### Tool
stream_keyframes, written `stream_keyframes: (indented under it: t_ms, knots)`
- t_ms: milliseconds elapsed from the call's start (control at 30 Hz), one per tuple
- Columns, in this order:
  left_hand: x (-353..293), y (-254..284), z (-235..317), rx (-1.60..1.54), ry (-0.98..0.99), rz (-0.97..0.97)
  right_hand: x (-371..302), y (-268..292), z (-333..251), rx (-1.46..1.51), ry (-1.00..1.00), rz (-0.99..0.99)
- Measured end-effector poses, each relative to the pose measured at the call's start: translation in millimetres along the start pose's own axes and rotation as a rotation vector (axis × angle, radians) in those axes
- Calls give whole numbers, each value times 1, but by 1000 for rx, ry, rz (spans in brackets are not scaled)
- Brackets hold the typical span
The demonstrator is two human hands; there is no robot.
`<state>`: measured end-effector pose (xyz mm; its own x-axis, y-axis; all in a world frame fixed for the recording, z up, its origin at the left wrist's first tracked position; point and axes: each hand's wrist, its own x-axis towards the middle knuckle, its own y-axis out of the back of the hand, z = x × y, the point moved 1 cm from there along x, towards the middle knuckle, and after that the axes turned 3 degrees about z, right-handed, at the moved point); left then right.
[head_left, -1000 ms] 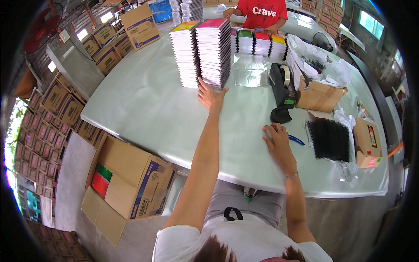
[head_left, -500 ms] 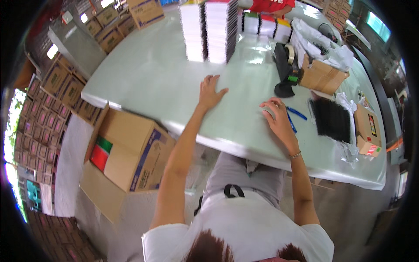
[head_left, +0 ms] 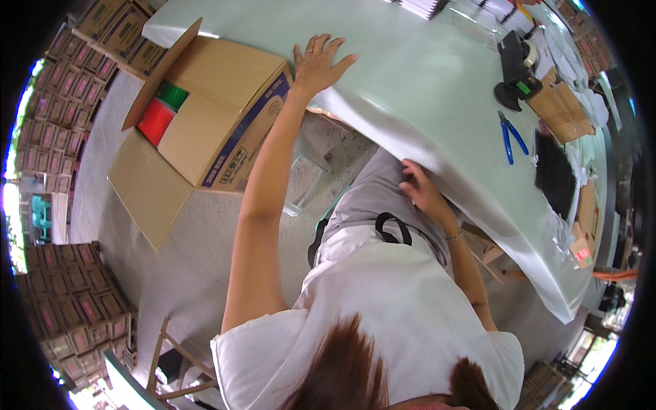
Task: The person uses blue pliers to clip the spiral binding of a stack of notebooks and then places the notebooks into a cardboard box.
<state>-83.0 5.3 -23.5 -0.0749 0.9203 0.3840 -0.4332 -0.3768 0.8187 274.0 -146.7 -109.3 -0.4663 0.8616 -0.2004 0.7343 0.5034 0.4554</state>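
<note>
My left hand (head_left: 319,67) lies on the table (head_left: 403,75) near its front edge, fingers spread and nothing in them. Just left of it stands an open cardboard box (head_left: 219,82) with red and green things (head_left: 157,123) showing inside. My right hand (head_left: 425,193) is below the table edge, over my grey-clad thigh. Its fingers are slightly bent and apart, and no object shows in them. On the tabletop to the right are blue-handled cutters (head_left: 511,139), a black tape dispenser (head_left: 517,68) and a bundle of black strips (head_left: 555,174).
A torn cardboard carton (head_left: 562,106) sits at the table's right, beside crumpled white plastic. Part of a spiral-bound stack (head_left: 424,5) shows at the far edge. A pale plastic stool (head_left: 304,171) stands under the table. Stacked cartons (head_left: 75,294) line the left; a wooden frame (head_left: 160,355) stands behind.
My view has swung down and toward the left. My right hand has left the tabletop and dropped to my thigh. The left hand has moved leftward to the table's front edge.
</note>
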Motion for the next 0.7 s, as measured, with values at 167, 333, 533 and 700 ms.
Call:
stream_keyframes:
  t_ms: [167, 333, 533, 700]
  knots:
    - [-3, -2, -3, -22, 22, -31, 8, 16, 59, -453, 35, 147]
    - [1, -10, -7, -45, 35, -29, 13, 39, 64, -733, -287, 184]
    - [29, -28, -45, -238, -118, 33, 18, 63, 75, -924, -208, 366]
    - [43, -56, -52, -291, -167, 52, 16, 79, 106, -1203, 45, 420]
